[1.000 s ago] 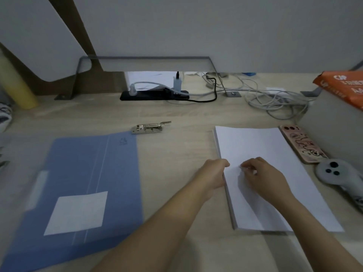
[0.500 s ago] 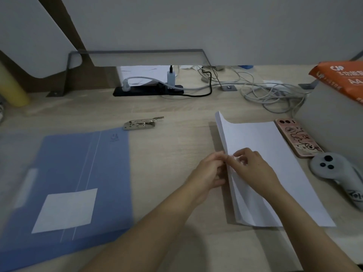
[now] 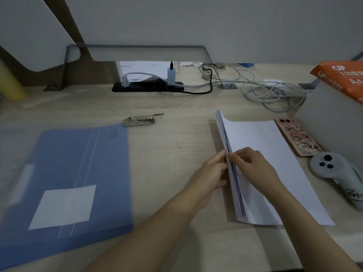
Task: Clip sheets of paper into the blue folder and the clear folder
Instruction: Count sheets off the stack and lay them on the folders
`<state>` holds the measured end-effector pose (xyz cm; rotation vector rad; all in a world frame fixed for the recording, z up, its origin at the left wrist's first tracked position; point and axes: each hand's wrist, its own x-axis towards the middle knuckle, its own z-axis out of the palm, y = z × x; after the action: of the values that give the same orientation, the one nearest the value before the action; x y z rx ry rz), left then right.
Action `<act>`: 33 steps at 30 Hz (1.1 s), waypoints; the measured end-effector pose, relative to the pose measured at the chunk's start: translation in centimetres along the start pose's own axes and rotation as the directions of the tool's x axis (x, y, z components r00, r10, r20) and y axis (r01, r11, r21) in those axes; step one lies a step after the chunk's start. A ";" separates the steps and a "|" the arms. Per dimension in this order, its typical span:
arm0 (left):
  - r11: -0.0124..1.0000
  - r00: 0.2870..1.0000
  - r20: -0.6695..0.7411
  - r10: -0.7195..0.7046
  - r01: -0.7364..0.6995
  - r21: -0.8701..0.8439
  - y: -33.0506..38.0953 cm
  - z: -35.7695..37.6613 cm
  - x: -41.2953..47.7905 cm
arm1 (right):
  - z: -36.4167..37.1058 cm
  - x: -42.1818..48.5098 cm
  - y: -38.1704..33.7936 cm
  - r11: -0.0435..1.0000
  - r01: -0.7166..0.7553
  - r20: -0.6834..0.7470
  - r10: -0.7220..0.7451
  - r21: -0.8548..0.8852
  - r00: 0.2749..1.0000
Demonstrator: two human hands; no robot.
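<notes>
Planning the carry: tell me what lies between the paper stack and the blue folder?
Only bare desk between paper stack and blue folder, head view.

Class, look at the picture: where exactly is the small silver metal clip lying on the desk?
In the head view, the small silver metal clip lies flat on the wooden desk, left of centre, just beyond the closed blue folder's far right corner and nearer than the black power strip.

matt white paper stack [image 3: 263,146], shiny metal clip [image 3: 139,120], pale wood-grain desk [image 3: 172,150]
</notes>
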<state>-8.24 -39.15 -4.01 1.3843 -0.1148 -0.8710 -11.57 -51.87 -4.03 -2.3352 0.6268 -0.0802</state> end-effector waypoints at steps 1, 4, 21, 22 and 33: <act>1.000 1.000 0.006 0.001 -0.001 0.003 0.0 0.0 -0.1 | 0.0 0.0 0.0 1.000 0.001 -0.001 -0.001 -0.002 1.000; 1.000 1.000 0.002 0.009 -0.009 0.012 0.1 0.0 0.0 | 0.1 0.0 -0.1 1.000 0.003 0.000 -0.003 -0.005 1.000; 0.979 0.980 -0.118 -0.160 0.173 0.110 1.4 1.6 2.3 | 1.2 -0.4 -1.0 0.973 0.011 -0.116 -0.039 -0.230 0.993; 0.977 0.978 -0.129 -0.164 0.179 0.119 1.4 1.9 2.5 | 1.1 -0.3 -0.8 0.985 -0.007 -0.132 -0.017 -0.174 0.991; 0.703 0.912 -0.295 0.286 0.009 0.711 -0.4 2.9 2.6 | 0.1 -0.3 0.3 0.995 0.049 -0.006 -0.050 -0.084 0.999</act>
<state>-8.25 -43.00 -4.78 2.2188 -0.2672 -0.3953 -11.91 -51.89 -4.26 -2.4332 0.5865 -0.0882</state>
